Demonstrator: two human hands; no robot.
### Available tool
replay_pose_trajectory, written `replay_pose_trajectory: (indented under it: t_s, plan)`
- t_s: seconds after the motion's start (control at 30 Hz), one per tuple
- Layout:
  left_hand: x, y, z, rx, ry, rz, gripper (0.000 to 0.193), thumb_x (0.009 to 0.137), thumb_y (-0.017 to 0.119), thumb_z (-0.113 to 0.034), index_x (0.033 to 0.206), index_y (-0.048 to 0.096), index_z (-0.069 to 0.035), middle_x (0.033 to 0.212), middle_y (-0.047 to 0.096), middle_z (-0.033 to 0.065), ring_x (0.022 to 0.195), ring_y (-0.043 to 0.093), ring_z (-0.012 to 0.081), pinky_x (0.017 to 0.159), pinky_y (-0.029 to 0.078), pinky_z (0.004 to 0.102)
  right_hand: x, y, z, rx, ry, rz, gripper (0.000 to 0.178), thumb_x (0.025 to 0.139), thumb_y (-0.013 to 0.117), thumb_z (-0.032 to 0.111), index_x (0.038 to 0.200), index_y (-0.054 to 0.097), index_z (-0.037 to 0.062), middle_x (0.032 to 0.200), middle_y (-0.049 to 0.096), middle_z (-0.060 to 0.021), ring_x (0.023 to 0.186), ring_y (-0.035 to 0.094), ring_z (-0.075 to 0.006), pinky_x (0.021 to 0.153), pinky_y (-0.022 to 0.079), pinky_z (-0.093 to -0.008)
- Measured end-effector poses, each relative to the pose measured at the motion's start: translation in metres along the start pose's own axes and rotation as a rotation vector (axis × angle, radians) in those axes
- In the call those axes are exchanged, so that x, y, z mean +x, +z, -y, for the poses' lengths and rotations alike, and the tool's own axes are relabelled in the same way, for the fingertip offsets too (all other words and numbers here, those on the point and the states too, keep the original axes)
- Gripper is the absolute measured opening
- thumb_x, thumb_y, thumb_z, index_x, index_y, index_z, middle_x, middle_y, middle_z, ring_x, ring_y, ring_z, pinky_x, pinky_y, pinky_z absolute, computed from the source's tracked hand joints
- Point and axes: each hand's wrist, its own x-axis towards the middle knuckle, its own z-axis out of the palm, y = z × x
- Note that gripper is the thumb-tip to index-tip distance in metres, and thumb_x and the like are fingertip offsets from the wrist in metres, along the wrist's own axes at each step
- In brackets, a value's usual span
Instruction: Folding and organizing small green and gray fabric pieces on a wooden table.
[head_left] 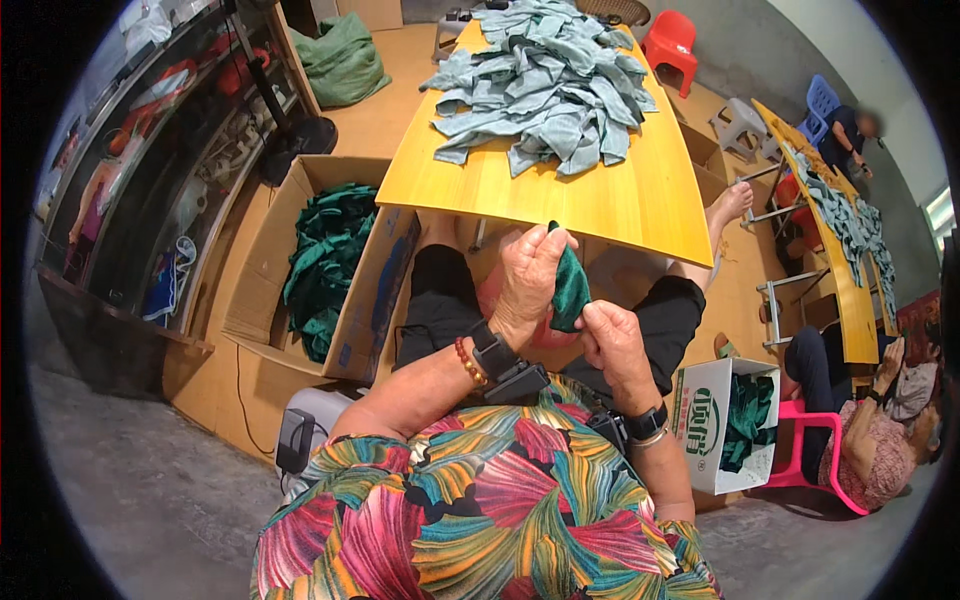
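Note:
Between my two hands, just off the near edge of the yellow table [440, 190], is a small dark green velvet cloth piece [570, 285]. The fingers of my left hand [533, 272] are closed on its upper end. Lower and to the right, my right hand [614, 340] pinches the bottom end. The velvet hangs slightly slanted over my lap. A large heap of pale grey-green cloth pieces [550, 85] covers the far part of the table.
On my left stands an open cardboard box [260, 290] of dark green cloth pieces [325, 260]. A white box [700, 425] with more green pieces is at my right. Shelves [170, 170] line the left side. Two people [870, 440], [845, 140] are near another table [850, 300].

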Motion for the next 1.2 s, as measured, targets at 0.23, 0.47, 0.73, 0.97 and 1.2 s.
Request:
replay_pose_trajectory:
  t_s: [0.23, 0.47, 0.73, 0.97, 1.2]
  plan:
    - [0.006, -0.005, -0.002, -0.311, -0.136, -0.014, 0.023, 0.088, 0.054, -0.024, 0.083, 0.06, -0.002, 0.063, 0.05, -0.0041, 0.058, 0.044, 0.0036, 0.052, 0.036, 0.0198, 0.004, 0.005, 0.009, 0.107, 0.079, 0.029, 0.026, 0.091, 0.05, 0.027, 0.076, 0.054, 0.0055, 0.05, 0.041, 0.0026, 0.038, 0.031, -0.0046, 0.035, 0.023, -0.019]
    - [0.014, -0.008, -0.005, -0.293, -0.107, 0.001, 0.021, 0.089, 0.051, -0.022, 0.089, 0.056, -0.002, 0.067, 0.055, 0.0015, 0.055, 0.054, 0.0085, 0.05, 0.044, 0.021, 0.009, 0.001, 0.013, 0.099, 0.014, 0.06, 0.027, 0.091, 0.05, 0.027, 0.076, 0.054, 0.0053, 0.049, 0.04, 0.0031, 0.037, 0.031, -0.0036, 0.035, 0.021, -0.0182]
    - [0.016, -0.007, -0.005, -0.224, -0.133, 0.065, 0.022, 0.088, 0.052, -0.023, 0.084, 0.057, -0.002, 0.067, 0.057, 0.0031, 0.058, 0.055, 0.0092, 0.053, 0.045, 0.0213, 0.013, 0.007, 0.011, -0.107, -0.128, -0.056, 0.027, 0.091, 0.049, 0.026, 0.075, 0.055, 0.0049, 0.046, 0.038, 0.0036, 0.036, 0.029, -0.0031, 0.034, 0.02, -0.0182]
    - [0.017, -0.011, -0.014, -0.12, -0.034, 0.096, 0.019, 0.084, 0.058, -0.018, 0.087, 0.059, 0.001, 0.071, 0.055, -0.0006, 0.065, 0.049, 0.0052, 0.057, 0.042, 0.02, 0.006, -0.004, 0.013, 0.003, -0.026, -0.03, 0.027, 0.091, 0.049, 0.026, 0.074, 0.056, 0.0049, 0.047, 0.04, 0.0037, 0.037, 0.029, -0.0029, 0.034, 0.02, -0.0183]
    - [0.029, -0.019, -0.012, -0.048, -0.013, 0.117, 0.017, 0.085, 0.056, -0.017, 0.087, 0.059, -0.001, 0.07, 0.053, -0.0026, 0.063, 0.048, 0.0047, 0.058, 0.04, 0.0193, 0.009, 0.0, 0.007, -0.069, -0.057, -0.04, 0.027, 0.091, 0.049, 0.026, 0.076, 0.056, 0.0045, 0.047, 0.038, 0.0043, 0.036, 0.028, -0.0023, 0.034, 0.02, -0.0178]
